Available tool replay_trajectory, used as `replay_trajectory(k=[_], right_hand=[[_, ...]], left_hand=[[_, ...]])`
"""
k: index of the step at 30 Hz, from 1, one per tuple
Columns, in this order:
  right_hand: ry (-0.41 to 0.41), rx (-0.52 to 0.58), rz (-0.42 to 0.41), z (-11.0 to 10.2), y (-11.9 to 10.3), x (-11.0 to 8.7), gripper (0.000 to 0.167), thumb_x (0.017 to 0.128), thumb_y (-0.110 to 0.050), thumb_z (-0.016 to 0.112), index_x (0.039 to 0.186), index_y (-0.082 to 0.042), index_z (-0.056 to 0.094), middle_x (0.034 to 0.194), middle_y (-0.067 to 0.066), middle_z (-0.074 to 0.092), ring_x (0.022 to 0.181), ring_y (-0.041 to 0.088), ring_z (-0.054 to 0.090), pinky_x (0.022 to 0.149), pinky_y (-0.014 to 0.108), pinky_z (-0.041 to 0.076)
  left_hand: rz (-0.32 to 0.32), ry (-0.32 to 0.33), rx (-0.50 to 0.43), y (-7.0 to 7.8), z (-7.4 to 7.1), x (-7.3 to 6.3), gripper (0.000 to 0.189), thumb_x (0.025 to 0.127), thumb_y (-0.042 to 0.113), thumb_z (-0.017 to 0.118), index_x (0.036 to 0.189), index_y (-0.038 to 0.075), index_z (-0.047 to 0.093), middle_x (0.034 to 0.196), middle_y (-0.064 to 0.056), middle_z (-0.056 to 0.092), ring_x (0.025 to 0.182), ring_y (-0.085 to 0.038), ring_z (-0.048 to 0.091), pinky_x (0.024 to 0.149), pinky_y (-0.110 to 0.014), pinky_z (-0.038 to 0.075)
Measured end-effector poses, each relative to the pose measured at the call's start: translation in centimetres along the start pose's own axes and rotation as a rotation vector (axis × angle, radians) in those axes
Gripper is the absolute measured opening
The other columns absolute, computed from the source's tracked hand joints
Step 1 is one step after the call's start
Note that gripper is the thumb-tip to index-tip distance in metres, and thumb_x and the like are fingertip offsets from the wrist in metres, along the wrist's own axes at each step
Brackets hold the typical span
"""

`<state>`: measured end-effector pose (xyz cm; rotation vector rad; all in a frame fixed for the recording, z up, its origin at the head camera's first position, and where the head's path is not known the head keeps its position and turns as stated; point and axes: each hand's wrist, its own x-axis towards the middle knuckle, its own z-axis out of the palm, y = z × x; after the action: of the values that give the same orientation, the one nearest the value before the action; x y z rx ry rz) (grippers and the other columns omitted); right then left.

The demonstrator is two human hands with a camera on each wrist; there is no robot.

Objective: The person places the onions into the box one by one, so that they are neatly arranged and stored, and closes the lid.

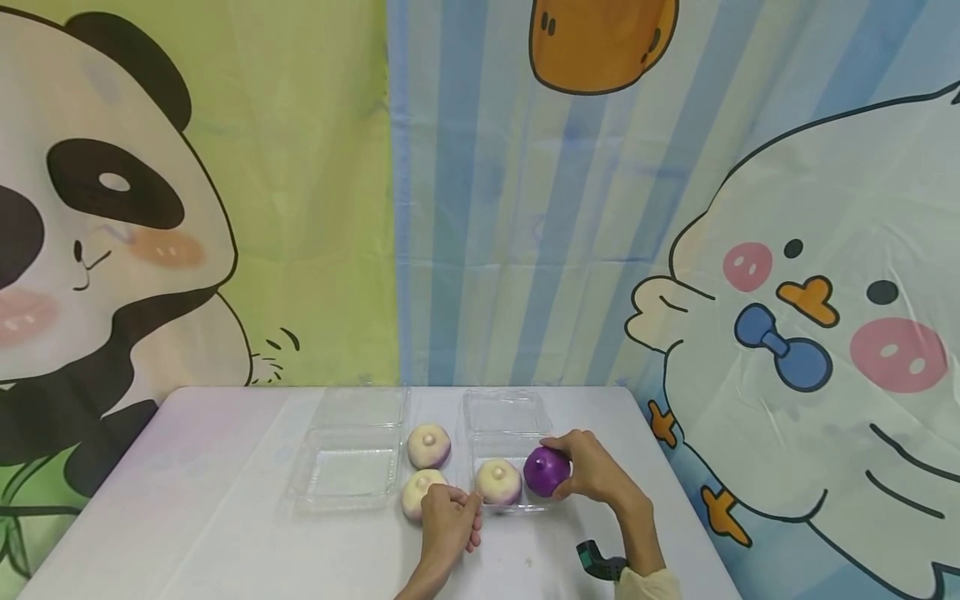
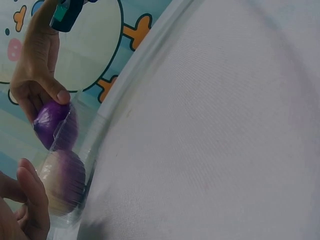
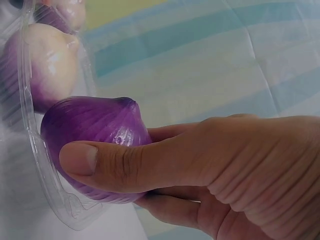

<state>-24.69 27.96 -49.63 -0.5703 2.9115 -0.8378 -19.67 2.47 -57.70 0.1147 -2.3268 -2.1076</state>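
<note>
A purple onion (image 1: 547,472) is in my right hand (image 1: 592,471), gripped between thumb and fingers at the right side of a clear plastic clamshell box (image 1: 527,444). In the right wrist view the onion (image 3: 95,145) sits within the box's rim, thumb across its side. Beside it in the same box lies a white-and-purple turnip (image 1: 498,482). My left hand (image 1: 448,521) hovers by the box's front left corner, fingers loosely bent. The left wrist view shows its fingers (image 2: 35,192) close to the turnip (image 2: 65,180); whether they touch the box is unclear.
Left of the box two more turnips stand on the white table, one farther back (image 1: 429,446) and one nearer (image 1: 420,492), partly behind my left hand. Another open clear box (image 1: 348,471) lies farther left. A cartoon-printed curtain (image 1: 480,208) hangs behind the table.
</note>
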Motion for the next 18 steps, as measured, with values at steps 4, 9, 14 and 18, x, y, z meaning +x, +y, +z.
replay_trajectory(k=[4,9,14,18], right_hand=[[-0.009,-0.006,-0.010,0.08,-0.13,0.12,0.079,0.062,-0.001,0.105,0.135,0.003,0.074,0.124,0.016,0.081,0.114,0.033,0.076,0.103,0.057,0.065],[-0.025,-0.006,-0.006,0.15,-0.16,0.16,0.079,0.062,-0.002,0.105,0.134,0.004,0.074,0.122,0.016,0.082,0.114,0.032,0.075,0.106,0.059,0.063],[-0.032,-0.002,0.011,0.20,-0.17,0.24,0.079,0.062,-0.003,0.105,0.135,0.004,0.074,0.122,0.014,0.082,0.115,0.030,0.072,0.107,0.061,0.062],[-0.033,-0.009,0.013,0.21,-0.17,0.32,0.079,0.061,-0.003,0.106,0.134,0.004,0.074,0.122,0.014,0.083,0.116,0.031,0.072,0.107,0.060,0.063]], left_hand=[[0.003,0.007,-0.008,0.05,0.05,-0.07,0.022,0.094,0.000,0.070,0.075,-0.011,0.072,0.054,-0.010,0.068,0.034,-0.008,0.057,0.033,-0.031,0.055],[0.004,0.014,-0.001,0.03,0.12,-0.20,0.025,0.096,0.002,0.070,0.075,-0.011,0.072,0.054,-0.008,0.068,0.034,-0.007,0.057,0.033,-0.030,0.054],[-0.006,0.017,0.004,0.17,0.12,-0.27,0.025,0.097,0.002,0.070,0.075,-0.011,0.072,0.053,-0.005,0.067,0.034,-0.006,0.057,0.033,-0.028,0.054],[-0.012,0.010,0.003,0.34,0.09,-0.25,0.025,0.097,0.001,0.069,0.076,-0.011,0.072,0.053,-0.005,0.067,0.034,-0.007,0.057,0.034,-0.027,0.054]])
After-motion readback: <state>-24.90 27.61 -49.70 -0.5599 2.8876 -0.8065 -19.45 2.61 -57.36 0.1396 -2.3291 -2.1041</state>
